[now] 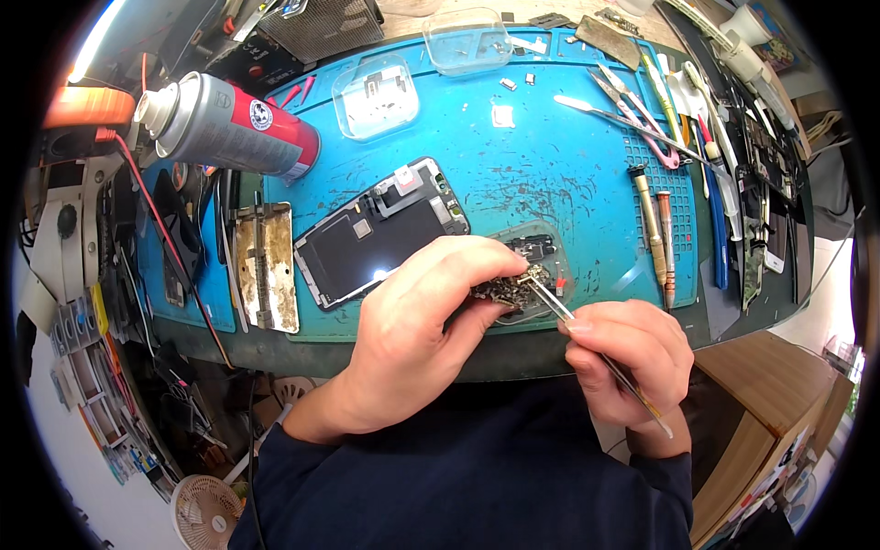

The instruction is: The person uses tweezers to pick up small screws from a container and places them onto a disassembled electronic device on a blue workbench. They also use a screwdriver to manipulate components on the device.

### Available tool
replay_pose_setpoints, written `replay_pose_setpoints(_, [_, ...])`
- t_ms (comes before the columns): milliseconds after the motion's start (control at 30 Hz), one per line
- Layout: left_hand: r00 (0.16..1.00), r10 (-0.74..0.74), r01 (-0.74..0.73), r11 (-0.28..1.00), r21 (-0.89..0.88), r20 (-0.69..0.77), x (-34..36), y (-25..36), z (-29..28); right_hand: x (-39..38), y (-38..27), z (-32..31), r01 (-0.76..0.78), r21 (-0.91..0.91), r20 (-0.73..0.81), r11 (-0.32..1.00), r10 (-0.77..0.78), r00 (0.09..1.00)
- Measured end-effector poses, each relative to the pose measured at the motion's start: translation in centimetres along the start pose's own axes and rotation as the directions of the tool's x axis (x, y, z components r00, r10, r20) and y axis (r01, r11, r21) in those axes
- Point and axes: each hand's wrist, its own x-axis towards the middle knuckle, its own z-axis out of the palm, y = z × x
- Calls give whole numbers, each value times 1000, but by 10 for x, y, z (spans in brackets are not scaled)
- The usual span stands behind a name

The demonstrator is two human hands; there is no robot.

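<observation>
Near the front edge of the mat, my left hand (412,321) curls its thumb and fingers around a clump of small metal parts (502,291), perhaps screws, too fine to tell apart. The clump sits over a clear plastic box (561,252) with dark small parts and a red piece in it. Pinched in my right hand (632,357) is a pair of metal tweezers (552,301), its tips at the clump beside my left fingertips. Just left of the box lies a phone screen assembly (380,234), back side up, its corner partly behind my left hand.
A spray can (229,124) leans at the left above a metal holder (266,266). Two clear boxes (376,96) stand at the back of the blue mat (513,174). Tweezers, a scalpel (632,124), screwdrivers (649,225) and brushes crowd the right. A wooden cabinet (770,394) stands lower right.
</observation>
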Motion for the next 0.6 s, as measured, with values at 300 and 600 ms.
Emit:
replay_pose_setpoints(300, [1000,-5,4,1000,19,7,0,1,-2,-2,0,1,-28,-7,-4,1000,28,1000])
replay_pose_setpoints(600, [1000,-7,7,1000,27,-3,0,2,-1,0,0,1,9,8,12,1000,-9,1000])
